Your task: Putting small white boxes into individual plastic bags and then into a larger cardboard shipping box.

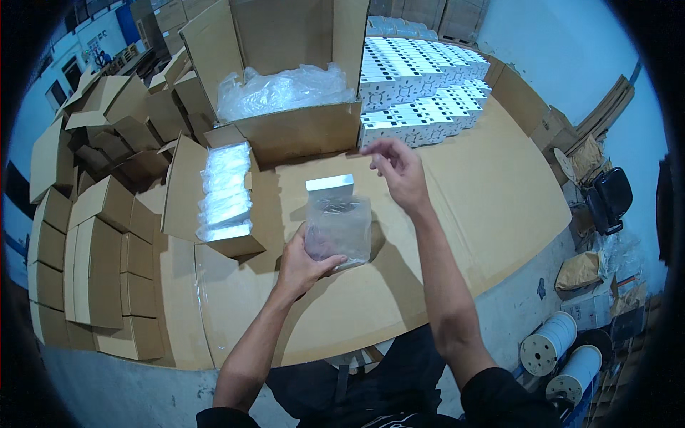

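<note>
At the middle of the cardboard-covered tabletop (457, 214), we see our left hand (303, 264) holding a small white rectangular box (330, 187) that sits partly inside a clear, crinkled plastic bag (340, 228); the grip of that hand is closed around the bag's lower left corner, thumb on the front, seemingly to keep the bag upright and its mouth facing away from us while the box's top end sticks out above it. Our right hand (401, 173) is raised above and just to the right of the box, touching nothing, its grip loosely spread with the fingers curved. To our left lies an open brown cardboard carton (187, 192) packed with a row of similar bagged boxes (225, 191), near our left hand, likely for easy filling. Farther back stands a large open carton lined with clear plastic film (282, 89), and to its right a neat stack of small white printed boxes (421, 85). Folded brown cartons (93, 242) are piled at far left.
</note>
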